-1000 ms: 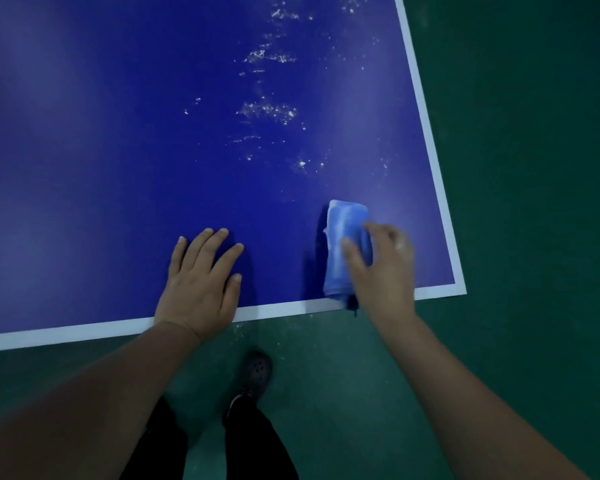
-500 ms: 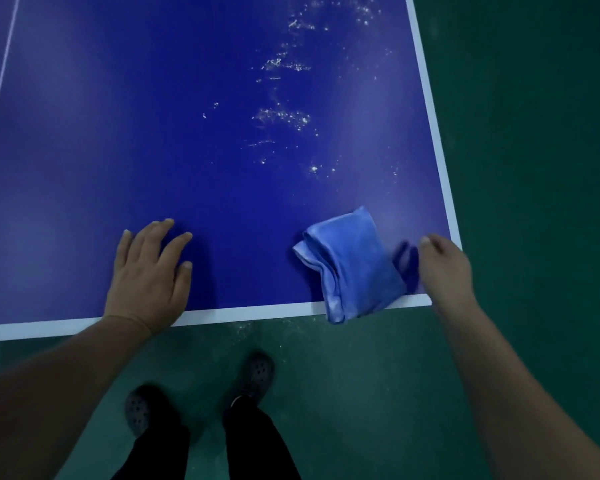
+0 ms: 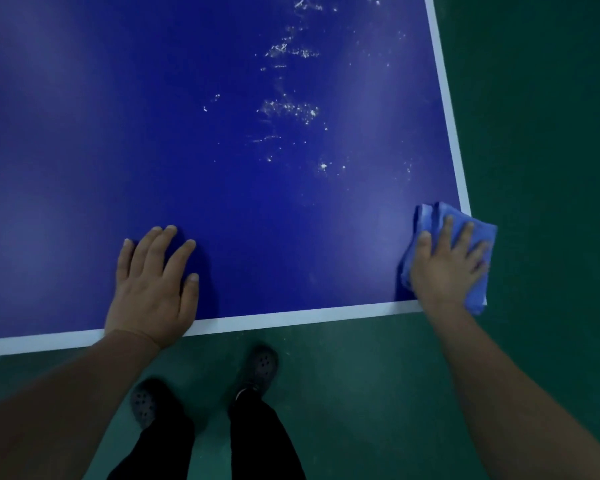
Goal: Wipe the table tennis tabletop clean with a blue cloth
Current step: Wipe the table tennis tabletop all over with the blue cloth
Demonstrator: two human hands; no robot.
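Note:
The dark blue table tennis tabletop [image 3: 153, 133] with white border lines fills the upper view. White specks of dirt [image 3: 288, 109] are scattered over its right-centre part, running up to the top edge. A folded blue cloth [image 3: 430, 216] lies on the near right corner, part of it hanging past the side edge. My right hand [image 3: 447, 261] presses flat on the cloth with straight, spread fingers. My left hand [image 3: 153, 282] rests flat on the tabletop by the near edge, fingers straight, holding nothing.
The white near edge line [image 3: 291, 317] and the right side line [image 3: 447, 109] mark the table's borders. Green floor [image 3: 551, 133] lies to the right and below. My dark shoes [image 3: 264, 368] and trouser legs stand just under the near edge.
My right hand left the cloth half a second ago and now presses it flat. The cloth slid right to the table's corner. My left hand stayed flat on the table.

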